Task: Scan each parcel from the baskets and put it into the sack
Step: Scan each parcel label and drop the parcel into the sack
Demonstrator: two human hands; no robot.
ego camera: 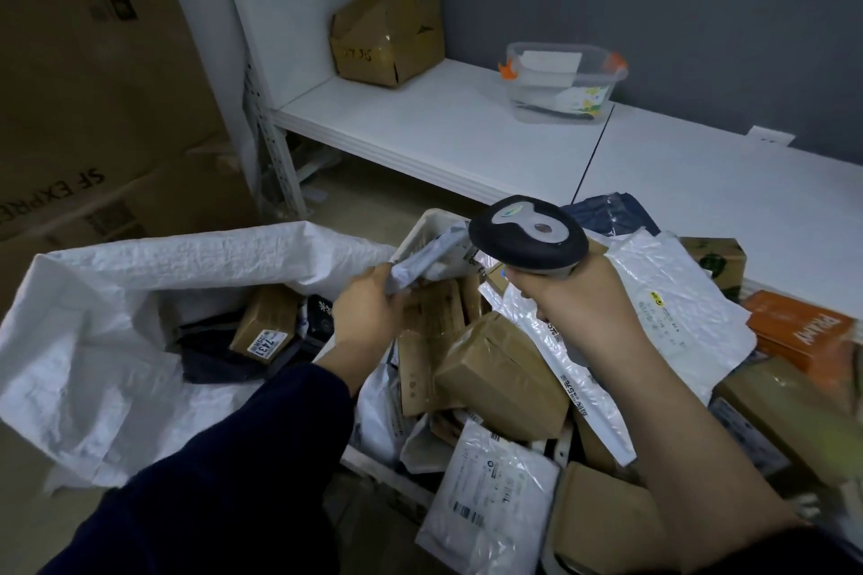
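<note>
Head view: the left hand [369, 308] has its fingers curled round one end of a grey poly-mailer parcel [432, 254]. It is a thin, crumpled, soft packet, held tilted upward at the frame's centre over the far rim of the basket [427, 219]. At the parcel's 3 o'clock the right hand [579, 294] clenches the handle of a barcode scanner [530, 236], whose black-and-grey head is just beside the parcel. The basket, from centre to 5 o'clock, is heaped with brown cardboard boxes [504, 374] and white poly mailers [490, 495]. At 8 o'clock lies the white woven sack [93, 341], mouth open, with a small brown box [264, 327] labelled 7431 inside.
</note>
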